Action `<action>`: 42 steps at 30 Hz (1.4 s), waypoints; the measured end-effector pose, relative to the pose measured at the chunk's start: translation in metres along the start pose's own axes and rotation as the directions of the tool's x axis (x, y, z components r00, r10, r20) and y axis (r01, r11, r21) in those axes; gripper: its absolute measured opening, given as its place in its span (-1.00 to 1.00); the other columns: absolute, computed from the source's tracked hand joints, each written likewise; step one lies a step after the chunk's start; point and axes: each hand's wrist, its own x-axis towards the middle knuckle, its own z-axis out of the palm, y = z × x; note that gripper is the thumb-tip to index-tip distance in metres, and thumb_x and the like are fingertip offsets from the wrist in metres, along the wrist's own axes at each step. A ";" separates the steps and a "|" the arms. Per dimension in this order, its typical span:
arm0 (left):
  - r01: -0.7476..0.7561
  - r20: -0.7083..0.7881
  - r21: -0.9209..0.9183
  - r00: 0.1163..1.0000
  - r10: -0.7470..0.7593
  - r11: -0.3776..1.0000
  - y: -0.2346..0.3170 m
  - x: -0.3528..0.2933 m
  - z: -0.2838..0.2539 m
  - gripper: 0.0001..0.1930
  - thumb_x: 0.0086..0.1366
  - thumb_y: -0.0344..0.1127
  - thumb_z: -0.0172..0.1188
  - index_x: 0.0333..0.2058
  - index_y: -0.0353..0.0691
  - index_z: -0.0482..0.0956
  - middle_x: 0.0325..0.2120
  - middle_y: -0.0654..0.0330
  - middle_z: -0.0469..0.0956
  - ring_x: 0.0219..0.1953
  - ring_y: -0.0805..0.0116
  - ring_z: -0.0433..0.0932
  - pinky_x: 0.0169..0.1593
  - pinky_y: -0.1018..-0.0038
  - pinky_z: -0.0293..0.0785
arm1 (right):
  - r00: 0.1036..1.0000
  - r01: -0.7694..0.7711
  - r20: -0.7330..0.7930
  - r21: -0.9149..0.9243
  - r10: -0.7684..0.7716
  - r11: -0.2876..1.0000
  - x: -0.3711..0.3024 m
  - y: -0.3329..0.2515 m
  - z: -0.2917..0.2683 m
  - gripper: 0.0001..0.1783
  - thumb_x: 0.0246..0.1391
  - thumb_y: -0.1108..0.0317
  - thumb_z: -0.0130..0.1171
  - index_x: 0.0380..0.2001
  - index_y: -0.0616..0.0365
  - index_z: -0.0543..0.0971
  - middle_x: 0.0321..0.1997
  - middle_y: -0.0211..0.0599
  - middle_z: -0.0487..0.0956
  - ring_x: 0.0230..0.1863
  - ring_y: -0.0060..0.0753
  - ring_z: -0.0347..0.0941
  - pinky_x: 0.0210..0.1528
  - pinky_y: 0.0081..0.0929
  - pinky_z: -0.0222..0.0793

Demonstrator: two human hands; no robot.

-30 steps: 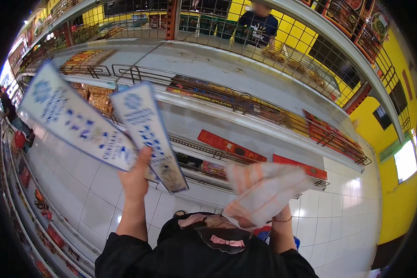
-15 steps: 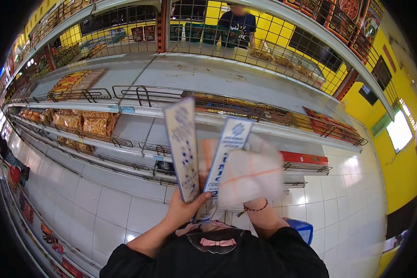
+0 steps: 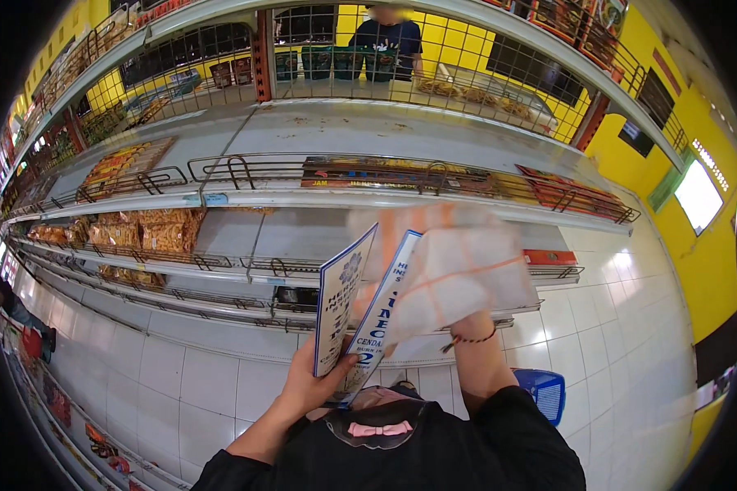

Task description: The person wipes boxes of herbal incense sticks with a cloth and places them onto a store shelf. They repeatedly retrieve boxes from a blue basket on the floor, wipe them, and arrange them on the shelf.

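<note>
Two long, flat incense boxes, white with blue edges and blue print, are gripped near their lower ends by my left hand (image 3: 311,380). The left incense box (image 3: 342,299) and the right incense box (image 3: 378,323) fan apart at the top, with my thumb across the front. My right hand (image 3: 473,326), with a braided band at the wrist, is closed on a white cloth (image 3: 471,274) with orange checks. The cloth is smeared by motion, hides most of my right fingers and overlaps the right box's edge.
Ahead stands a metal shelf rack (image 3: 303,123) with wire rails, holding snack bags (image 3: 168,233) and flat packs (image 3: 573,195). A person (image 3: 385,49) stands behind the wire mesh. A blue basket (image 3: 540,394) sits on the tiled floor to my right.
The cloth has moved up and right, spreading out wider. Both incense boxes have come lower and turned, the left one tilting to the right. The view has shifted slightly.
</note>
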 end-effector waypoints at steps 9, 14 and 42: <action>-0.056 -0.132 -0.016 0.990 0.054 0.998 0.001 0.009 0.005 -0.75 0.06 -0.45 0.16 -0.26 -0.35 0.39 -0.43 0.19 0.49 -0.35 0.47 0.44 -0.27 0.53 0.37 | 0.968 -0.102 0.222 -0.067 0.115 0.993 -0.026 0.013 0.014 -0.54 0.06 0.14 -0.08 -0.02 0.16 0.26 -0.07 -0.25 0.39 -0.06 -0.34 0.33 -0.02 -0.39 0.26; -0.159 -0.004 0.131 0.987 0.161 0.979 -0.009 0.014 0.013 -0.67 0.04 -0.44 0.17 -0.19 -0.29 0.35 -0.40 0.12 0.48 -0.34 0.43 0.46 -0.26 0.53 0.35 | 0.714 -0.392 0.646 0.049 0.270 0.919 -0.028 0.035 0.049 -0.54 0.08 0.09 -0.12 -0.04 0.15 0.28 -0.09 -0.24 0.40 -0.08 -0.32 0.34 -0.02 -0.39 0.27; -0.094 -0.051 -0.079 0.995 0.090 0.992 -0.013 0.011 0.021 -0.66 0.06 -0.55 0.13 -0.14 -0.37 0.31 -0.29 0.16 0.45 -0.23 0.47 0.40 -0.16 0.56 0.32 | 0.925 -0.092 0.349 -0.187 0.153 0.978 -0.025 0.034 0.042 -0.57 0.03 0.17 -0.05 -0.06 0.15 0.30 -0.06 -0.29 0.39 -0.08 -0.38 0.35 -0.07 -0.38 0.32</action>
